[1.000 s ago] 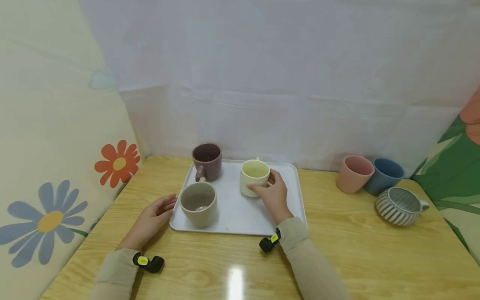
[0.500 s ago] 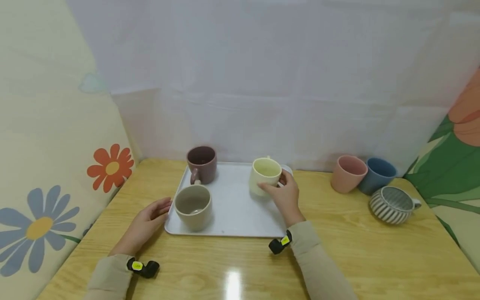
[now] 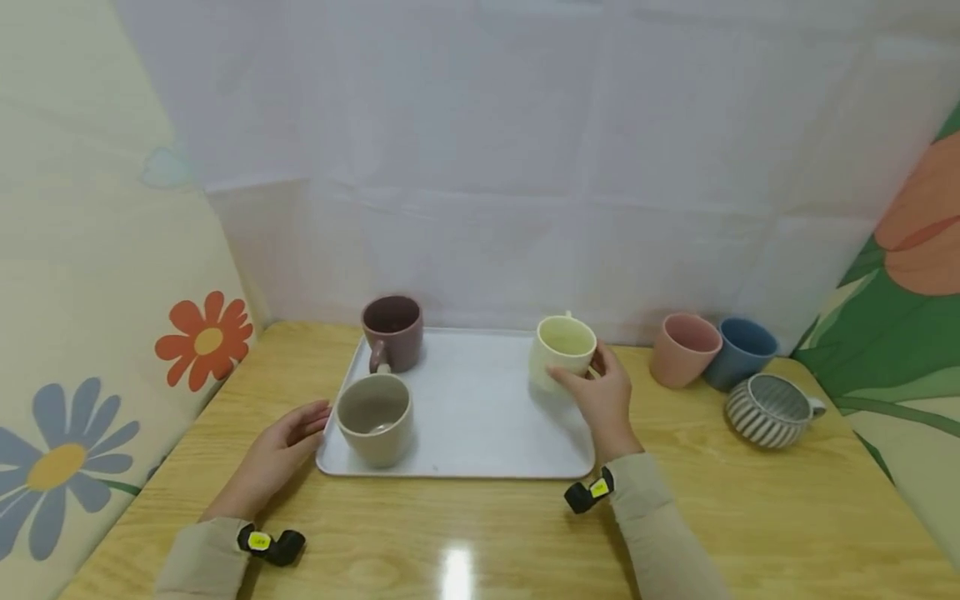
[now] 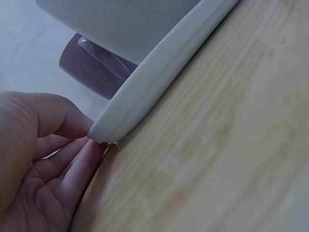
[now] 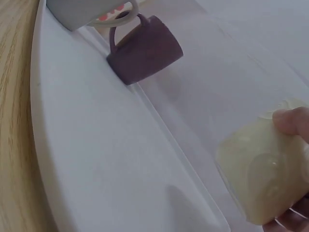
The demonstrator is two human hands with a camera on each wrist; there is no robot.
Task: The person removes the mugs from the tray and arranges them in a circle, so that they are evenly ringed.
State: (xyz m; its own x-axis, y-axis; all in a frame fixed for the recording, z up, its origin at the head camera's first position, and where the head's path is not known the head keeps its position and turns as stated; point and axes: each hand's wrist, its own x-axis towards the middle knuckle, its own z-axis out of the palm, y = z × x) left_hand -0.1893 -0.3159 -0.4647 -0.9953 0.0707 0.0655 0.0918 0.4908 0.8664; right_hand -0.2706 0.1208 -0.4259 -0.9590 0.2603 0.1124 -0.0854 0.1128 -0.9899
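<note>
Yellow mug (image 3: 561,352) is over the R part of the white tray (image 3: 472,417), gripped btwn thumb & fingers of the person's R hand (image 3: 607,402). Height's unclear from head cam; R-wrist view shows the base clear of the tray. Nearest is wood table (image 3: 390,533), then the L hand (image 3: 273,454), fingers fairly straight, tips touching tray's L rim; only L-wrist view shows a fingertip under the lip. Next, beige mug (image 3: 378,425), upright on tray's near L; striped cup (image 3: 767,417) on table, off R. Behind beige, purple mug (image 3: 397,333), far L corner; R-wrist view shows both handle loops better. Pink cup (image 3: 682,354) & blue cup (image 3: 742,358), side by side, head view only. White cloth (image 3: 450,167) at back.
</note>
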